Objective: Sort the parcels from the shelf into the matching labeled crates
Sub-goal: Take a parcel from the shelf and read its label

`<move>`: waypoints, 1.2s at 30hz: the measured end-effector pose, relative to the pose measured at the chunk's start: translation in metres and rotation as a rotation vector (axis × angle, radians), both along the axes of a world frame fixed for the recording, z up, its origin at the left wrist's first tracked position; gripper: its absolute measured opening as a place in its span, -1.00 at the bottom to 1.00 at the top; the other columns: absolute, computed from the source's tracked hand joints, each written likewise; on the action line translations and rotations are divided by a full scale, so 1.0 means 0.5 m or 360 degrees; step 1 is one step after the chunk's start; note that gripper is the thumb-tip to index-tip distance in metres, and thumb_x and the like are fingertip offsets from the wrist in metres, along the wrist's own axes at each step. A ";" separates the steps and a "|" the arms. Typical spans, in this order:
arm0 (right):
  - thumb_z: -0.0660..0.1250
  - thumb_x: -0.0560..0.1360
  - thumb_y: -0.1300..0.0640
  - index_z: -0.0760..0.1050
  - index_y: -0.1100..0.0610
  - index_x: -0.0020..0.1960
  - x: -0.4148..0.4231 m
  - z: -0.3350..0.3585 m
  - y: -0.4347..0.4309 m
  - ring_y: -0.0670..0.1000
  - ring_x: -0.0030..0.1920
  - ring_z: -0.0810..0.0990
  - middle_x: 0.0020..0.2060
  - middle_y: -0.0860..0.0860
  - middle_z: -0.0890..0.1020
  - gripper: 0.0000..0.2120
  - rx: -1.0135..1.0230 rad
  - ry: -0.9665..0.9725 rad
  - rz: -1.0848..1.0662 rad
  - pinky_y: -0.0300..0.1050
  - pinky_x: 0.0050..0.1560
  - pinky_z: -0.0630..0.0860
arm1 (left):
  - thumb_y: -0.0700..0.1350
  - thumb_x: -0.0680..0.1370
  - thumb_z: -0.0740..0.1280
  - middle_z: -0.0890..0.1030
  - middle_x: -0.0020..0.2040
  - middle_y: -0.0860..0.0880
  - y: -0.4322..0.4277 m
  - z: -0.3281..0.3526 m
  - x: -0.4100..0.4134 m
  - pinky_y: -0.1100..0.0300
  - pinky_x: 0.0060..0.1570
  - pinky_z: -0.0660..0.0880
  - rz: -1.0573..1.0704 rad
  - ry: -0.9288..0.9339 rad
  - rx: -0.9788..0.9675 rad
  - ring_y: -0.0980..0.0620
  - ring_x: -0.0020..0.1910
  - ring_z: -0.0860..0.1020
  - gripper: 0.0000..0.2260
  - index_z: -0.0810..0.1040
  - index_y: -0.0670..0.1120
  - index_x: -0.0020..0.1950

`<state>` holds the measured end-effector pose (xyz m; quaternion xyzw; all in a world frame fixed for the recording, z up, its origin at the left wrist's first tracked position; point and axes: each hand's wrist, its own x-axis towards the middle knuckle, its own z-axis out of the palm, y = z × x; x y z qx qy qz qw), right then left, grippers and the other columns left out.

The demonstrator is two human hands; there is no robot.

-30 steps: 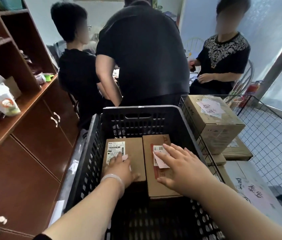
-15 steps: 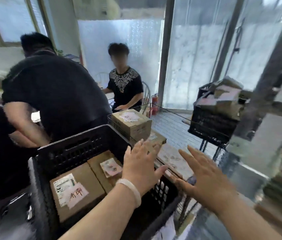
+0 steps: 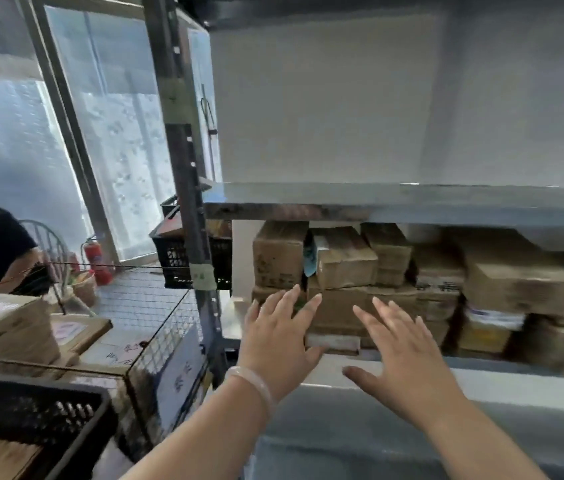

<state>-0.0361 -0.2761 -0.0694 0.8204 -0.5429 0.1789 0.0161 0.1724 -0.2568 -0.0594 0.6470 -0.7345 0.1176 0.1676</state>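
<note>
Fingers of both hands, left hand (image 3: 278, 336) and right hand (image 3: 403, 362), are spreading apart, holding nothing, just before the shelf (image 3: 394, 202) parcels (image 3: 342, 261).

No writing could be read outright. A pale sign (image 3: 183, 372) on the wire cage (image 3: 166, 323) bore dark handwritten characters, too blurred to make out. Paper notes (image 3: 67, 330) on the cardboard boxes (image 3: 13, 336) inside it carried pinkish scrawl, and the shelf parcels (image 3: 277, 261) showed smeared print, equally illegible.
</note>
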 end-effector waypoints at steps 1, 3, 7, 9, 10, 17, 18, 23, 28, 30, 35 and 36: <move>0.12 0.41 -0.48 -0.18 -0.24 0.55 -0.053 0.000 0.004 -0.04 0.56 -0.19 0.58 -0.09 -0.12 -0.15 -0.0008 -0.0006 -0.0066 0.04 0.49 -0.23 | 0.34 0.55 0.10 0.07 0.61 0.02 -0.008 0.001 -0.052 -0.11 0.53 -0.01 -0.0058 -0.0004 -0.0008 -0.02 0.57 0.04 -0.36 -0.01 0.21 0.57; 0.10 0.40 -0.49 -0.17 -0.24 0.55 -0.167 -0.002 0.015 -0.03 0.56 -0.16 0.58 -0.09 -0.10 -0.15 -0.0023 -0.0005 -0.0184 0.03 0.50 -0.20 | 0.34 0.55 0.10 0.08 0.61 0.03 -0.024 0.003 -0.166 -0.12 0.53 0.00 -0.0178 0.0002 -0.0015 -0.02 0.57 0.04 -0.37 0.01 0.21 0.57; 0.10 0.38 -0.50 -0.16 -0.22 0.55 -0.414 -0.005 0.050 -0.03 0.56 -0.13 0.58 -0.10 -0.08 -0.13 0.0007 0.0058 -0.0425 0.06 0.52 -0.15 | 0.35 0.55 0.10 0.08 0.61 0.02 -0.047 -0.003 -0.422 -0.13 0.52 -0.01 -0.0408 0.0032 -0.0007 -0.03 0.57 0.04 -0.36 -0.01 0.21 0.57; 0.11 0.38 -0.50 -0.17 -0.22 0.55 -0.540 -0.002 0.070 -0.04 0.56 -0.16 0.57 -0.11 -0.10 -0.12 0.0028 0.0061 -0.0553 0.05 0.52 -0.16 | 0.36 0.55 0.08 0.08 0.61 0.02 -0.052 -0.010 -0.553 -0.12 0.51 -0.03 -0.0548 0.0030 0.0007 -0.03 0.57 0.04 -0.36 -0.02 0.21 0.57; 0.12 0.38 -0.49 -0.18 -0.22 0.55 -0.601 0.000 0.081 -0.04 0.55 -0.17 0.57 -0.10 -0.11 -0.12 0.0032 0.0056 -0.0604 0.04 0.53 -0.16 | 0.36 0.55 0.08 0.09 0.61 0.02 -0.054 -0.013 -0.617 -0.11 0.51 -0.03 -0.0612 0.0019 0.0007 -0.03 0.57 0.05 -0.36 -0.02 0.21 0.57; 0.15 0.41 -0.45 -0.16 -0.19 0.55 -0.958 0.008 0.152 -0.02 0.56 -0.15 0.58 -0.09 -0.09 -0.14 0.0058 0.0103 -0.0852 0.06 0.54 -0.09 | 0.36 0.54 0.10 0.10 0.60 0.01 -0.070 -0.021 -1.009 -0.08 0.51 0.00 -0.0900 0.0084 0.0022 -0.03 0.56 0.06 -0.34 0.00 0.21 0.58; 0.17 0.42 -0.44 -0.16 -0.18 0.56 -0.994 0.008 0.156 -0.02 0.56 -0.14 0.58 -0.09 -0.08 -0.14 0.0067 0.0103 -0.0877 0.06 0.54 -0.08 | 0.36 0.54 0.11 0.10 0.60 0.00 -0.073 -0.024 -1.049 -0.08 0.51 0.01 -0.0924 0.0093 0.0042 -0.04 0.56 0.06 -0.35 0.02 0.21 0.58; 0.18 0.44 -0.41 -0.16 -0.16 0.56 -1.118 0.004 0.131 -0.03 0.56 -0.16 0.57 -0.09 -0.07 -0.15 0.0104 0.0097 -0.0927 0.06 0.55 -0.08 | 0.34 0.54 0.14 0.14 0.58 0.02 -0.123 -0.033 -1.181 -0.06 0.50 0.05 -0.0945 0.0172 0.0087 -0.03 0.55 0.10 -0.37 0.05 0.23 0.56; 0.14 0.47 -0.41 -0.17 -0.19 0.56 -1.202 0.004 0.038 -0.07 0.55 -0.17 0.57 -0.12 -0.10 -0.18 0.0130 0.0030 -0.0908 -0.01 0.54 -0.14 | 0.32 0.54 0.17 0.17 0.57 0.03 -0.226 -0.028 -1.260 -0.04 0.49 0.09 -0.0891 0.0281 0.0057 -0.03 0.54 0.12 -0.40 0.10 0.24 0.54; 0.13 0.47 -0.40 -0.17 -0.20 0.56 -1.227 0.007 -0.015 -0.08 0.55 -0.18 0.57 -0.14 -0.11 -0.20 0.0135 0.0011 -0.0870 -0.05 0.52 -0.14 | 0.32 0.54 0.16 0.15 0.58 0.03 -0.280 -0.025 -1.279 -0.03 0.49 0.07 -0.0831 0.0373 0.0069 -0.04 0.55 0.10 -0.40 0.10 0.24 0.54; 0.11 0.50 -0.39 -0.14 -0.21 0.56 -1.262 0.012 -0.150 -0.08 0.55 -0.14 0.57 -0.14 -0.08 -0.25 0.0180 0.0036 -0.0714 -0.05 0.52 -0.14 | 0.31 0.55 0.15 0.14 0.58 -0.01 -0.412 -0.010 -1.306 -0.03 0.47 0.15 -0.0662 0.0529 0.0111 -0.06 0.55 0.08 -0.41 0.11 0.22 0.55; 0.11 0.51 -0.37 -0.13 -0.21 0.55 -1.266 0.018 -0.179 -0.08 0.55 -0.12 0.57 -0.14 -0.07 -0.27 0.0184 0.0028 -0.0679 -0.05 0.52 -0.11 | 0.31 0.56 0.16 0.12 0.58 -0.01 -0.437 -0.007 -1.311 -0.03 0.48 0.13 -0.0633 0.0552 0.0133 -0.07 0.55 0.06 -0.41 0.11 0.22 0.55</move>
